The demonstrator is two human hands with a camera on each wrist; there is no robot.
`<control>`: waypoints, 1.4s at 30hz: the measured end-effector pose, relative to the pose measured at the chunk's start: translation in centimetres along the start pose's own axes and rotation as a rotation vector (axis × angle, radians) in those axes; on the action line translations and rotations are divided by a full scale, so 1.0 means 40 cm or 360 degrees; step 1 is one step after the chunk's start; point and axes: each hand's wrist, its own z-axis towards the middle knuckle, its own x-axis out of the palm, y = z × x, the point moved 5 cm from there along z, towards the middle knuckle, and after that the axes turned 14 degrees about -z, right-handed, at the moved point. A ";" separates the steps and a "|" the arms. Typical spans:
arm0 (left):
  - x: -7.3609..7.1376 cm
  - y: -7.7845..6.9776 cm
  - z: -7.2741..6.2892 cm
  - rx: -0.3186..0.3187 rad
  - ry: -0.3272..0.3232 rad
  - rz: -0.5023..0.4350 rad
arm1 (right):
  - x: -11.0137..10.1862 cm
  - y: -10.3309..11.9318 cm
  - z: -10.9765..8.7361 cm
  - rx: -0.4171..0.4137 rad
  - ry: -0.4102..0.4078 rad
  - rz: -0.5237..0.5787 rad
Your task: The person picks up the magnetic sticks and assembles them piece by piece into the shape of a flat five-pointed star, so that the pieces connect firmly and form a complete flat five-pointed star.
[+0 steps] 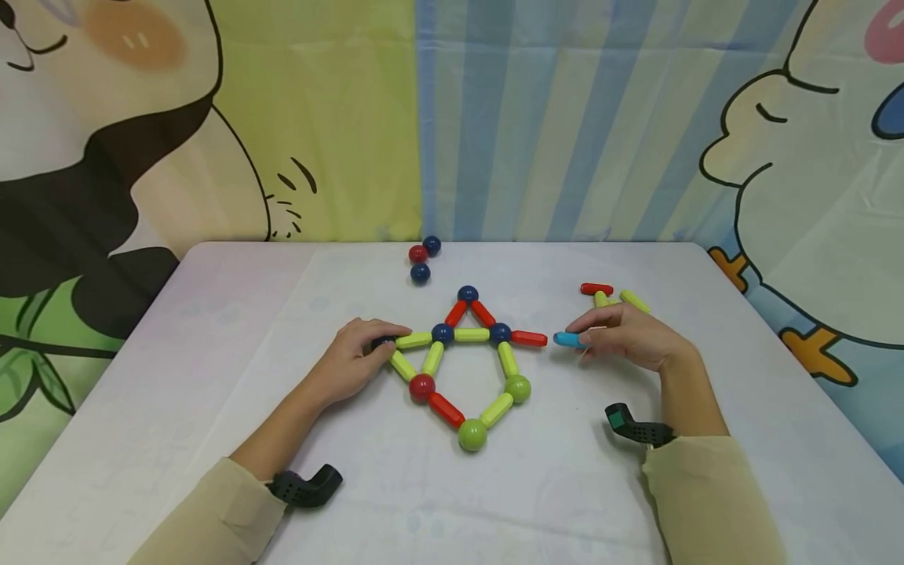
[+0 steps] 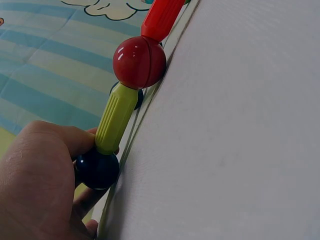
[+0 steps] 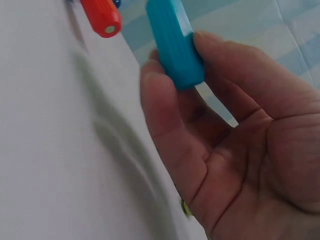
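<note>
A flat figure of rods and balls lies on the table, with a green ball (image 1: 472,435) at its near corner and a dark blue ball (image 1: 468,294) at its far tip. My left hand (image 1: 356,353) grips the dark blue ball (image 2: 97,169) at the left corner, where two yellow-green rods meet; a red ball (image 2: 139,62) sits at the far end of one rod. My right hand (image 1: 628,336) pinches a blue rod (image 3: 175,45) between thumb and fingers. Its free end points at the red rod (image 1: 530,338) sticking out from the figure's right side, with a small gap between them.
Behind the figure, near the table's back edge, lie a loose red ball (image 1: 418,253) and two dark blue balls (image 1: 420,273). Beyond my right hand are a red rod (image 1: 596,289) and some yellow-green rods (image 1: 634,301). A patterned curtain (image 1: 565,118) hangs behind the table.
</note>
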 end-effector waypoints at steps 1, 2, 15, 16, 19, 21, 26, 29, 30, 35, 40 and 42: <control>0.000 -0.001 0.000 -0.0001 0.0001 0.0000 | 0.008 0.002 0.004 0.0005 0.0052 -0.0041; 0.000 -0.002 0.000 0.0000 0.0001 0.0001 | 0.016 0.005 0.007 0.0011 0.0102 -0.0066; 0.000 0.001 -0.001 -0.0010 -0.0002 0.0002 | 0.096 0.063 0.035 -0.0045 0.0413 -0.0348; 0.000 0.002 0.000 -0.0008 -0.0002 0.0002 | 0.098 0.065 0.036 -0.0034 0.0415 -0.0357; 0.000 0.003 0.000 -0.0011 -0.0002 -0.0001 | 0.103 0.069 0.037 0.0004 0.0415 -0.0365; 0.000 0.004 0.001 -0.0009 -0.0001 -0.0003 | 0.104 0.069 0.038 0.0028 0.0410 -0.0353; -0.001 0.002 0.000 -0.0009 0.0003 -0.0008 | 0.104 0.066 0.041 0.0028 0.0393 -0.0288; -0.001 0.000 -0.001 -0.0016 0.0003 -0.0010 | 0.103 0.064 0.045 0.0009 0.0376 -0.0261; -0.001 0.000 -0.002 -0.0016 0.0003 -0.0009 | 0.103 0.063 0.046 0.0003 0.0370 -0.0254; -0.002 0.000 -0.001 -0.0005 0.0000 -0.0009 | 0.100 0.056 0.047 -0.0013 0.0357 -0.0236; -0.003 -0.001 -0.001 -0.0011 0.0001 -0.0011 | 0.091 0.053 0.043 -0.0011 0.0334 -0.0257; -0.003 -0.001 -0.002 -0.0017 0.0000 -0.0012 | 0.090 0.053 0.042 -0.0016 0.0329 -0.0271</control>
